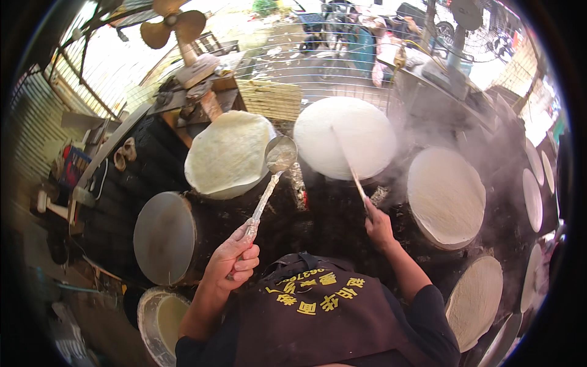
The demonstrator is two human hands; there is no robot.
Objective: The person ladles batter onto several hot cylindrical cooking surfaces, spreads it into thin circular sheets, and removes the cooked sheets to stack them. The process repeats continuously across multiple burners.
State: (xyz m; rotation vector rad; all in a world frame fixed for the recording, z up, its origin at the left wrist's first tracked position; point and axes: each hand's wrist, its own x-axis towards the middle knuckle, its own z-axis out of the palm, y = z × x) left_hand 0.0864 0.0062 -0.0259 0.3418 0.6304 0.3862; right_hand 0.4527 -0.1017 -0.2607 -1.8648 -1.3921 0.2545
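My left hand (234, 260) grips the long handle of a metal ladle (279, 154), whose bowl hovers at the right edge of a pale round batter sheet (227, 153) on a steaming cloth drum. My right hand (379, 227) holds a thin stick (350, 166) that reaches up over the white round sheet (345, 136) on the middle drum. Steam rises around both. I wear a dark apron with yellow print.
A round flat lid (164, 237) leans at the left. Another sheet-covered drum (446, 194) steams at the right, with several round sheets (476, 300) laid out beyond it. A bucket of batter (160, 319) stands at lower left. Fans (172, 25) stand behind.
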